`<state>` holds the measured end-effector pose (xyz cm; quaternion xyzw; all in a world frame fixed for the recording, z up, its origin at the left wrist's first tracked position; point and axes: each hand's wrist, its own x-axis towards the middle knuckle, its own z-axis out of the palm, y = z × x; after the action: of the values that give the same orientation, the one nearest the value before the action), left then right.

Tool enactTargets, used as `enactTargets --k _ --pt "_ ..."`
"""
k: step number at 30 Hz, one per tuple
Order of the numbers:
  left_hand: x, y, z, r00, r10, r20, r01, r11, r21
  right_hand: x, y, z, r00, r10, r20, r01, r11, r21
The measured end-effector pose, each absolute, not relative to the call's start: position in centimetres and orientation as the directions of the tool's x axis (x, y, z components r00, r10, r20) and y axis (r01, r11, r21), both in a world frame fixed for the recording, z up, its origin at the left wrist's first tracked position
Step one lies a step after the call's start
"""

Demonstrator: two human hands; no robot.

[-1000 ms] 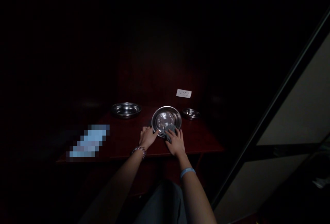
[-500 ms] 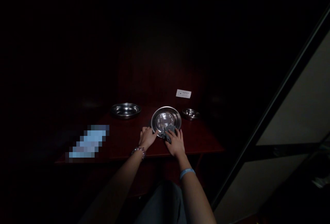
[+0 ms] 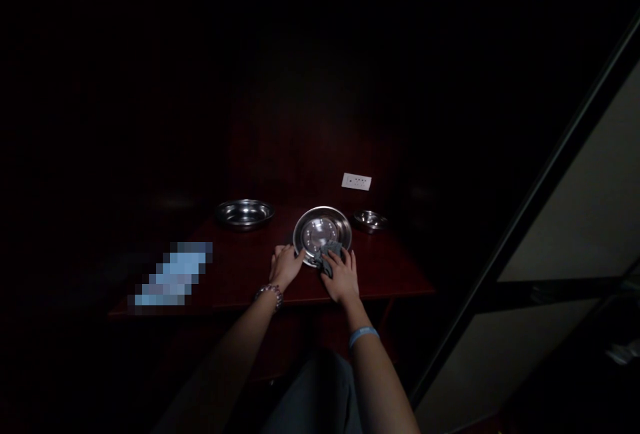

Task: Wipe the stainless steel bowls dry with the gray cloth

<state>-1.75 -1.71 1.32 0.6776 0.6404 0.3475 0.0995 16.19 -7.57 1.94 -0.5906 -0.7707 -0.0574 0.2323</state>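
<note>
A round, shiny metal bowl (image 3: 323,216) is tipped toward me on the dark red table (image 3: 240,281). My left hand (image 3: 286,266) grips its near left rim, thumb on the edge and the other fingers curled around the outside. On the near right side, my right hand (image 3: 343,275) presses a crumpled grey cloth (image 3: 331,249) against the inside of the bowl. The cloth covers part of the lower rim. A beaded bracelet is on my left wrist and a blue band on my right.
Behind and to the left stands a wide metal dish (image 3: 245,215); a smaller metal bowl (image 3: 370,221) is at the right. A blurred-out bluish patch (image 3: 175,274) lies at the table's left. A white power socket (image 3: 357,182) is on the back wall.
Both hands and the bowl stay almost in place. The cloth under my right hand has shifted very slightly along the bowl's near edge.
</note>
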Motion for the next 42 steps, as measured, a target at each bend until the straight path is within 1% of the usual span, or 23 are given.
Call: enactTargets --k 4,9,11,13,23,30,33,38,42 --pt "-1.7 -2.1 1.7 -0.069 0.941 0.33 0.807 -0.141 0.573 16.1 -7.6 2.0 -0.191 0.891 0.412 0.938 0.289 -0.191" --pt "-1.7 -2.4 2.1 -0.048 0.937 0.347 0.812 -0.166 0.56 16.0 -7.6 2.0 -0.183 0.88 0.438 0.93 0.299 -0.212" --pt "-1.8 -2.2 2.0 -0.057 0.941 0.334 0.81 -0.152 0.566 16.0 -7.4 1.8 -0.183 0.881 0.436 0.927 0.302 -0.223" --pt "-1.9 -2.0 1.9 -0.078 0.943 0.323 0.81 -0.129 0.572 16.0 -7.2 1.7 -0.192 0.884 0.426 0.926 0.307 -0.221" --pt "-1.7 -2.6 2.5 -0.058 0.95 0.307 0.817 -0.132 0.562 16.2 -7.3 2.1 -0.22 0.905 0.363 0.934 0.303 -0.191" --pt "-1.6 -2.6 2.4 -0.064 0.95 0.306 0.818 -0.125 0.561 16.3 -7.5 2.4 -0.208 0.912 0.354 0.931 0.295 -0.213" --pt "-1.6 -2.3 2.1 -0.071 0.948 0.311 0.826 -0.119 0.551 16.3 -7.4 2.5 -0.228 0.909 0.348 0.932 0.307 -0.193" --pt "-1.7 -1.7 1.5 -0.09 0.941 0.325 0.836 -0.106 0.538 15.9 -6.4 2.7 -0.332 0.887 0.321 0.917 0.383 -0.111" --pt "-2.0 -1.4 1.3 -0.09 0.944 0.317 0.807 -0.118 0.579 14.0 -4.9 2.4 -0.318 0.907 0.278 0.916 0.369 -0.156"
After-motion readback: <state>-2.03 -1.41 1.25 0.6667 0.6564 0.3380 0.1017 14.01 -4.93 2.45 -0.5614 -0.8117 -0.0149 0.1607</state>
